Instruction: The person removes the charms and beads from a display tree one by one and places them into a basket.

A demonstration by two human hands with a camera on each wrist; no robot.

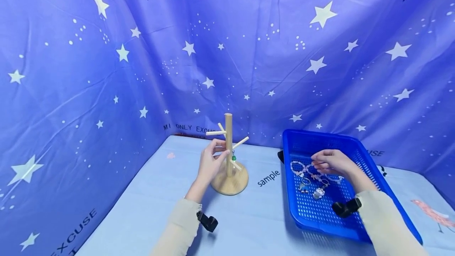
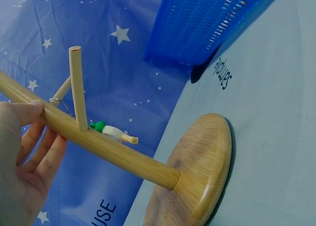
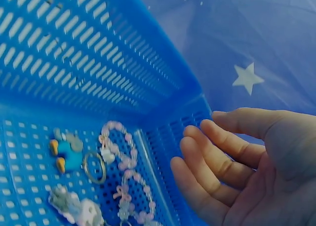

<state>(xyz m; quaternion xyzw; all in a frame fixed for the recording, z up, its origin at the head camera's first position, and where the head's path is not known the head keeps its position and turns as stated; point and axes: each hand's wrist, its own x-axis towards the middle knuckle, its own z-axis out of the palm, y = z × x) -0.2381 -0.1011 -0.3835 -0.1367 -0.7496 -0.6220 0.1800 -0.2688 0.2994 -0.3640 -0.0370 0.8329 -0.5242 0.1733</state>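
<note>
A wooden stand (image 1: 229, 141) with a round base and short pegs is upright on the table. My left hand (image 1: 209, 159) grips its post, thumb on the near side and fingers behind, as the left wrist view shows. A keychain charm (image 2: 112, 132) with green and white parts hangs from a peg just below this hand. Over the blue basket (image 1: 292, 200) hovers my right hand (image 3: 247, 162), fingers loosely bent and holding nothing. Inside the basket lie beaded bracelets (image 3: 132, 152), a blue figure keychain (image 3: 70, 157) and a whitish charm (image 3: 89, 211).
A light blue cloth (image 1: 259, 212) printed with "sample" covers the table. Purple star-patterned curtain (image 1: 249, 50) closes off the back and left side. A small black object (image 1: 281, 156) sits against the basket's left side. Each wrist wears a black camera mount.
</note>
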